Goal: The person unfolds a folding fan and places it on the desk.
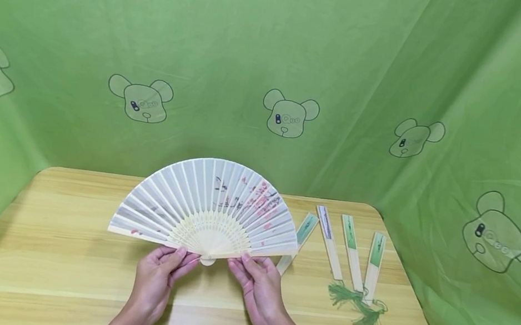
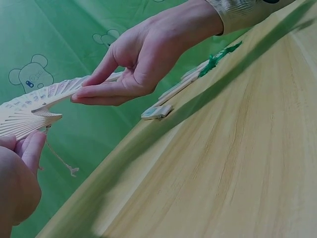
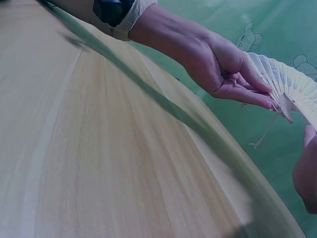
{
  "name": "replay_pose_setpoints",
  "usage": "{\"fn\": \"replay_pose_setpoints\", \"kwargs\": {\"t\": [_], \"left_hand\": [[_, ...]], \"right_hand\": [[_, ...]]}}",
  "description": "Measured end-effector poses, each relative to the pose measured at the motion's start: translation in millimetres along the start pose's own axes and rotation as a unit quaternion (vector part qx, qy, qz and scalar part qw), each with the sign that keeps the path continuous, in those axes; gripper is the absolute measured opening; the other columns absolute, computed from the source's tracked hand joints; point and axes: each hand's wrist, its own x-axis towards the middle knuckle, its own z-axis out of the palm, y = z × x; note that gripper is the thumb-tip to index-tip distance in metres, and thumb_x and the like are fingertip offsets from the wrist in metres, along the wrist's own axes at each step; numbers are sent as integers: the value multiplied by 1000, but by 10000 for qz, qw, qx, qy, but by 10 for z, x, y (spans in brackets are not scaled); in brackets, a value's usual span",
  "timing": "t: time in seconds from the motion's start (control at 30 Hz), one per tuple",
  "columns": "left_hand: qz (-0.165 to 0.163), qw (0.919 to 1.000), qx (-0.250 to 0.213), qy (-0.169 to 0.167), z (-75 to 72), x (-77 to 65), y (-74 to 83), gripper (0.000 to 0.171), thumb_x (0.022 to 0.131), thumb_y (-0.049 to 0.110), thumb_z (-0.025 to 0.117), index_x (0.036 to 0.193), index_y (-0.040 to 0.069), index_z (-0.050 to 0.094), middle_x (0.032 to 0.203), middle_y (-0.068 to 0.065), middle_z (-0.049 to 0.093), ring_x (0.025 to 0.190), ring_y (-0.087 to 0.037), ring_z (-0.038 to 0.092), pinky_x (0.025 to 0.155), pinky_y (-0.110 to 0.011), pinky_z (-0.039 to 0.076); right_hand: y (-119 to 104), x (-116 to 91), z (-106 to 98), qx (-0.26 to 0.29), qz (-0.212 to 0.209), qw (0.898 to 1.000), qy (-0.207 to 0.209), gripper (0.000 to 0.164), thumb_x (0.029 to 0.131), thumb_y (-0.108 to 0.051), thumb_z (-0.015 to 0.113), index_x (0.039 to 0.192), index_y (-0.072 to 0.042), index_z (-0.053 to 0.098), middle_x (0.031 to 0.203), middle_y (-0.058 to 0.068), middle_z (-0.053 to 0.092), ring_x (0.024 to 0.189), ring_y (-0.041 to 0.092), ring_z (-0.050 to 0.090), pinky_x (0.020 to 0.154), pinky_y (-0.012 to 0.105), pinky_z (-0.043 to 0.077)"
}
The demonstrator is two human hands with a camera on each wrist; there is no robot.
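In the head view I find a spread paper fan [image 1: 212,211] at the centre of the frame, fully opened, its pale leaf printed with pink blossom towards the right. The left hand [image 1: 155,279], lower centre-left, pinches one outer stick between thumb and fingers; the right hand [image 1: 264,298], lower centre-right, pinches the opposite stick likewise. Four folded fans [image 1: 351,240] lie right of centre on the wooden table [image 1: 43,265], the leftmost partly hidden by the spread fan; green tassels [image 1: 365,317] lie at their lower ends. A green curtain [image 1: 227,45] fills the upper frame. In my left wrist view, the fan sits at the left edge, with a pale cord [image 2: 60,157] hanging below its pivot. In my right wrist view, the fan is at the right edge; the left hand's thumb and fingertips grip it, while the right hand, lower right, is largely cropped.
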Motion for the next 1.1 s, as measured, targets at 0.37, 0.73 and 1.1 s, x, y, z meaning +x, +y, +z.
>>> {"fn": "replay_pose_setpoints", "kwargs": {"t": [0.37,0.73,1.1], "left_hand": [[200,9993,315,-87,-1,-12,-2,34,90,6,68,113,-11,51,95,-15,75,94,-25,75,92,-35,61],[328,9973,652,-125,15,-35,28,34,88,5,69,113,-12,53,96,-16,74,94,-27,75,93,-36,61],[809,9903,1131,-14,39,-55,110,33,85,8,74,110,-9,59,97,-15,73,92,-26,75,90,-36,63]], "right_hand": [[3,11,-17,84,56,9999,-25,24,95,-6,61,114,1,48,102,8,67,95,18,71,104,32,56],[17,34,-51,152,218,9996,17,13,95,-8,62,103,-2,54,95,9,69,92,18,72,101,31,58],[9,22,-110,-66,161,9998,41,29,93,-9,63,117,6,58,103,15,72,97,23,73,103,37,57]]}}
